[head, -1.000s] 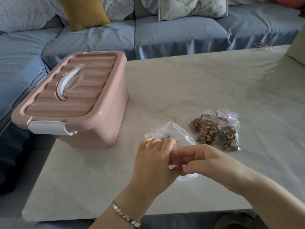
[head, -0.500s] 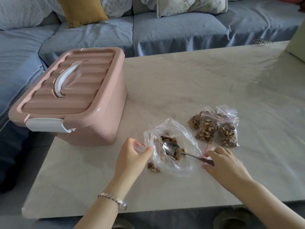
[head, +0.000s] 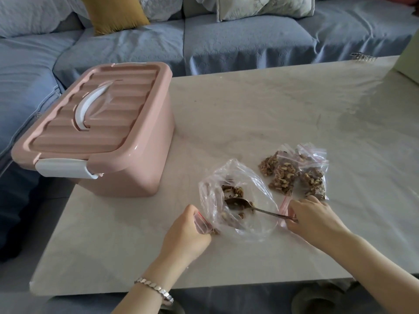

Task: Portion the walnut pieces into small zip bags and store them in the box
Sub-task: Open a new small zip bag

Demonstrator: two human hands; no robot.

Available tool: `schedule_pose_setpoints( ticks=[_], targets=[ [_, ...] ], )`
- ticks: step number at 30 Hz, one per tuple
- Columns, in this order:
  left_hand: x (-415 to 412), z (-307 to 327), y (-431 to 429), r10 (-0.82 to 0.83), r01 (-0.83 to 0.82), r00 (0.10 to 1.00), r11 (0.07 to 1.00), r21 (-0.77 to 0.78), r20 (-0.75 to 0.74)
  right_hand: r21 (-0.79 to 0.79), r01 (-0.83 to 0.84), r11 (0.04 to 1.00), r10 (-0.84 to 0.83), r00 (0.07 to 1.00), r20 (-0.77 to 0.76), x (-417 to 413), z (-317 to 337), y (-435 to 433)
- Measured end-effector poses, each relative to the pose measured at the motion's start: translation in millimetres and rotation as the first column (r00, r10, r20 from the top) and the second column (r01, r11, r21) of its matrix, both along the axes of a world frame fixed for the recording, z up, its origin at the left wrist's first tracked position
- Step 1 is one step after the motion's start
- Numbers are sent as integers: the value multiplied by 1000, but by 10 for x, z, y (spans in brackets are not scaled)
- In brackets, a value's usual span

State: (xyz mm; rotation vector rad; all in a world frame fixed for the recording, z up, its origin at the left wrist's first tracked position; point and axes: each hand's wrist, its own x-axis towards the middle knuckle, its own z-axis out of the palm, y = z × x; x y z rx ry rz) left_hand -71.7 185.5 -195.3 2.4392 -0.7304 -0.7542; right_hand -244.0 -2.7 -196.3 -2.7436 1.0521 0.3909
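head, left hand [head: 188,230]: fingers curled round small zip bag [head: 200,223].
head, right hand [head: 314,219]: pinches spoon [head: 238,203] handle; bowl in big bag [head: 256,189] on walnut pieces [head: 232,191], between both sets of fingers.
handling: film likely limp, slick, light; grip at red zip strip.
filled bags [head: 292,175]: just past right fingertips.
box [head: 95,132]: lid on, well left of left fingers.
change: 1 s ago hands joined over bag; now apart.

Before you stands a pale marble-look table [head: 272,105]; beyond it, a blue-grey corner sofa [head: 238,44] carries a mustard cushion [head: 113,13] and pale pillows [head: 263,5]
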Motion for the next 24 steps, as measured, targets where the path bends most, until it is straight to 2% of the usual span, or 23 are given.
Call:
schedule_pose_setpoints(
  ticks=[4, 8, 10, 14, 16, 19, 21, 24],
  targets=[
    [-33, -115, 9, -25, 30, 995, 999, -43, 100, 198, 72, 978, -101, 985, 140, -33, 207, 2],
    [-89, -179, -18, 14, 0, 989, 996, -92, 145, 211, 86, 974, -137, 961, 239, -57, 285, 60],
    [-94, -212, -19, 22, -6, 987, 995, -97, 161, 267, 142, 953, -219, 933, 286, -59, 249, 98],
    [-90, -223, -10, 31, -12, 989, 991, -134, 142, 428, 201, 881, -319, 921, 223, -48, 267, 106],
    [-82, -171, -14, 81, -68, 993, 988, -140, 90, 468, 199, 861, -312, 933, 177, -49, 312, 69],
    [-54, -50, -45, 193, -210, 976, 953, -216, -100, 483, 170, 859, -300, 931, 206, -61, 379, 30],
    [-29, 54, -98, 235, -297, 943, 914, -276, -236, 488, 168, 856, -347, 887, 304, -55, 452, 29],
    [-14, 239, -222, 215, -380, 889, 839, -389, -404, 473, 174, 863, -417, 776, 474, -31, 582, 50]
  ],
)
